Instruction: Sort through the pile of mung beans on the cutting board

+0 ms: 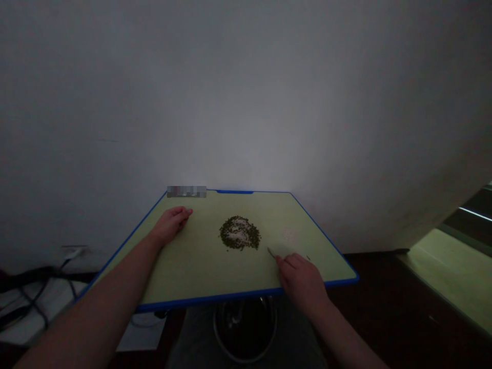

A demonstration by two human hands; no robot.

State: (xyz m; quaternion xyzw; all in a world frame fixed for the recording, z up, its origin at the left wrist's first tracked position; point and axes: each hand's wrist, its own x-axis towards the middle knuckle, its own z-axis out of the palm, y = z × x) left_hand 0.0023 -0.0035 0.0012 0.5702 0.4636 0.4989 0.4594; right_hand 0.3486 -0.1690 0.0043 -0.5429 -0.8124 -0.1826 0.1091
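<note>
In the head view, which is the only one I have, I see the work at what I judge to be an early stage. The pile point(240, 233) lies near the middle of the tabletop point(207, 271), and in it the dark green grains point(253, 240) are still mixed with many pale grains point(239, 236). To the right of it, well apart, there is a small thin patch of pale bits point(289, 235). I take this patch for the part which is already sorted out, so some separating seems done, but the larger share is left.

My right hand point(302, 277) has its grip closed around a thin tool point(271, 252), perhaps tweezers; the picture is too dark to be sure. The tip points toward the pile but stands apart from it, and I cannot see any grain held at it. My left hand point(172, 224) is at the left side of the tabletop, away from the pile, with the fingers curled; whether something is inside this grip, I cannot tell.

Near the right hand lies a small dark piece point(308, 258). Below the near edge is a metal bowl point(216, 328), whose content is too dark to read.
</note>
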